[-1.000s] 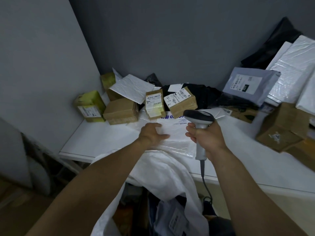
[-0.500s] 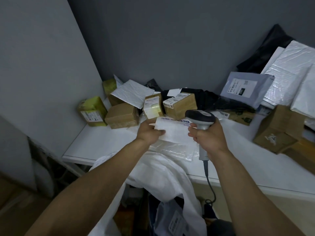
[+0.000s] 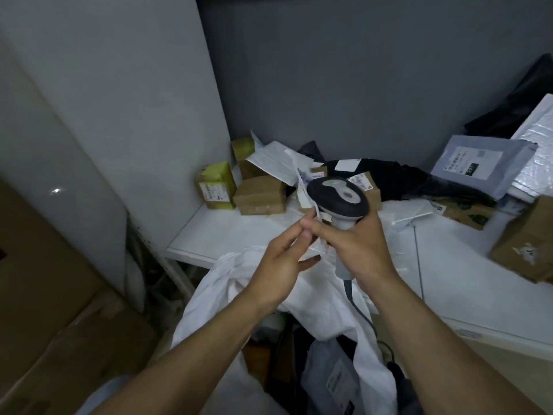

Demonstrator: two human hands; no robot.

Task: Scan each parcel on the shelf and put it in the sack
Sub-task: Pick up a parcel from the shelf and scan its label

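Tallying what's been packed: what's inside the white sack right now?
Through the white sack's open mouth one grey mailer with a white label shows, with dark shapes beside it I can't identify. Anything deeper is covered by the sack's folds and that mailer.

Dim, cool indoor light, source out of view. 1 small glare spot on glossy panel (image 3: 59, 175) at frame left. White desk (image 3: 227, 232) brightest; soft shadows under boxes (image 3: 259, 194). Motion blur on left hand (image 3: 278, 262) and flat parcel (image 3: 302, 190); scanner (image 3: 338, 196) in right hand (image 3: 356, 244) sharper. Edges bowed, wide-angle.
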